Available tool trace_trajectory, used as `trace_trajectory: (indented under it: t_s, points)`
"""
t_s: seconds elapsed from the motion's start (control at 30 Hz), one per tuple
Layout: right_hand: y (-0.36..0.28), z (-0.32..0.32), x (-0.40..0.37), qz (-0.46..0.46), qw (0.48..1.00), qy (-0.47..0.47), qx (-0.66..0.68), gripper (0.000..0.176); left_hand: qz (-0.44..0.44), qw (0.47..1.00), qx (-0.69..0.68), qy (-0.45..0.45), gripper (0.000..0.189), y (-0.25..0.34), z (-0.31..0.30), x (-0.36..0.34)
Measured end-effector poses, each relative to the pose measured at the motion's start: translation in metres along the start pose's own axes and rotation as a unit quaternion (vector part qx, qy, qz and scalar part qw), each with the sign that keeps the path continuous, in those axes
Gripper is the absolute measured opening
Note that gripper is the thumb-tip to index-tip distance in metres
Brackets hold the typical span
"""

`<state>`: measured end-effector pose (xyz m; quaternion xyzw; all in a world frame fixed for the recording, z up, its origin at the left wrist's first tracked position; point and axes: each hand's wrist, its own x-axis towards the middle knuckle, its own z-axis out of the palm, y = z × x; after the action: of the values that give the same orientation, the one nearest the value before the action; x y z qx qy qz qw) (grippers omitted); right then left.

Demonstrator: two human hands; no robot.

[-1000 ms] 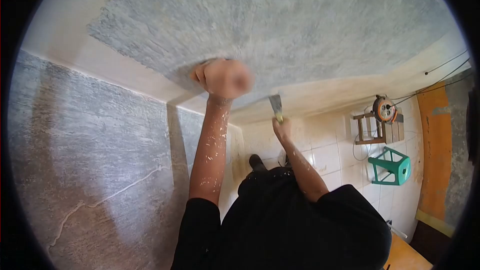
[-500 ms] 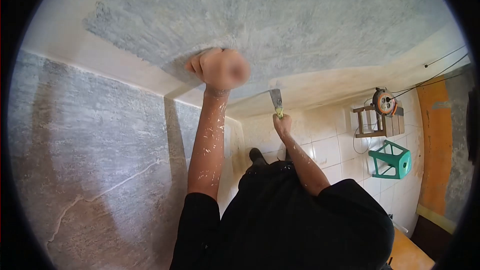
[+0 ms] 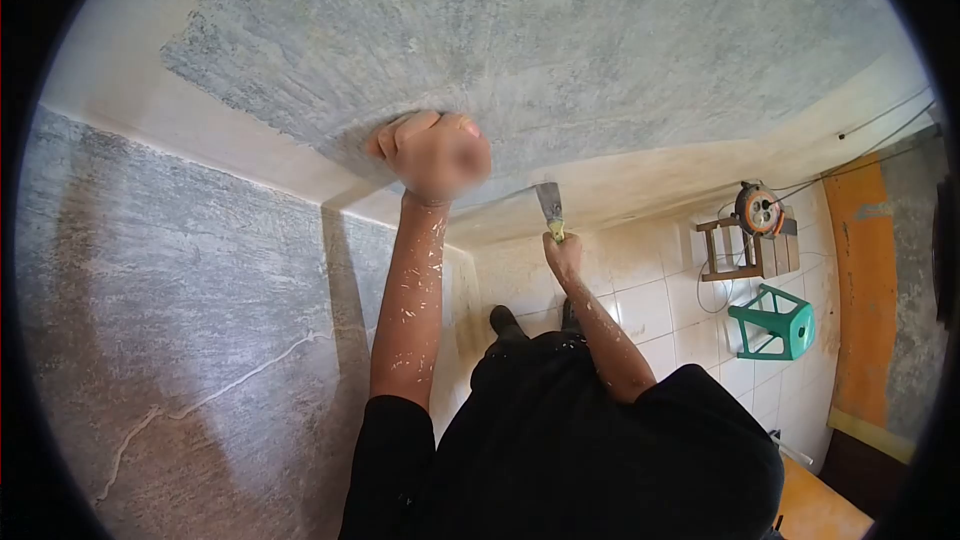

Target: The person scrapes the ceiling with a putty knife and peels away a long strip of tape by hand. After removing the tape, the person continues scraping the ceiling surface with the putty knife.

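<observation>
Right fingers (image 3: 556, 248) grip a yellow-handled grey metal scraper (image 3: 549, 202), straight edge beyond them; white floor tiles (image 3: 642, 308) spread rightward. Left fingers (image 3: 396, 136) curl at the grey-patched wall (image 3: 620, 30), any hold hidden.

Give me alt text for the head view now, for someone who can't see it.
A person's right hand grips a putty knife while the curled left hand is at a gray-patched wall; whether it holds anything is hidden. A green stool is on the tiled floor near a cable reel.
</observation>
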<state>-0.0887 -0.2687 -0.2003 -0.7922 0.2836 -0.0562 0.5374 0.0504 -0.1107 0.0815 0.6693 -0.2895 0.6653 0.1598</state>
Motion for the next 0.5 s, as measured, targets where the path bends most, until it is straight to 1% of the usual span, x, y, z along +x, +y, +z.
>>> trace_trajectory:
  t_s: [0.1, 0.13, 0.23, 0.27, 0.37, 0.47, 0.5]
  points:
    - [-0.014, 0.007, 0.002, -0.041, 0.998, 0.014, 0.043, 0.032, 0.004, 1.0, 0.0, 0.01, 0.013, 0.0, 0.006, 0.006]
    - [-0.015, 0.009, -0.001, -0.023, 0.999, 0.004, 0.048, 0.032, 0.002, 1.0, 0.001, 0.002, 0.013, 0.001, 0.002, 0.004]
    - [-0.01, -0.004, 0.001, -0.04, 0.999, 0.015, -0.017, 0.033, -0.001, 1.0, -0.001, 0.0, 0.013, 0.0, 0.0, 0.0]
    - [-0.002, -0.006, -0.01, -0.038, 0.999, 0.014, -0.027, 0.033, -0.007, 1.0, -0.007, -0.008, 0.012, 0.005, -0.005, -0.004]
    - [-0.005, 0.004, 0.005, -0.073, 0.996, 0.012, -0.042, 0.035, -0.002, 1.0, -0.003, 0.003, 0.012, -0.003, 0.002, 0.004]
    - [-0.023, -0.007, 0.003, -0.053, 0.998, -0.019, -0.01, 0.037, -0.01, 1.0, -0.01, 0.002, 0.011, 0.001, 0.0, 0.001]
    - [-0.012, -0.004, 0.006, -0.056, 0.998, -0.018, -0.026, 0.037, -0.011, 1.0, -0.005, 0.002, 0.011, 0.0, 0.001, 0.001]
